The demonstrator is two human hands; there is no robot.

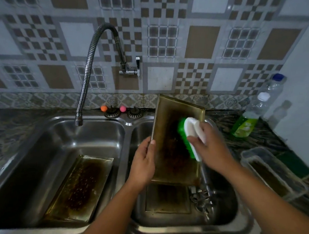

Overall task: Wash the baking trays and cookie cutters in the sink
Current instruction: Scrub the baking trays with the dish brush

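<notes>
We stand over the double sink [131, 123]. The baking tray [174, 136] we are washing stands nearly upright in the right basin, at about three o'clock from the second tray [80, 186], which lies tilted in the left basin; a third tray [168, 199] lies flat beneath. Our left hand [144, 163] grips the upright tray's left edge, thumb over the rim. Our right hand [205, 144] is closed round the green and white brush [189, 135], bristles against the blackened face. We judge the tray stiff, light and slippery when wet, so the raised rim is the place to hold. The cookie cutters [202, 198] lie at four o'clock in the basin.
</notes>
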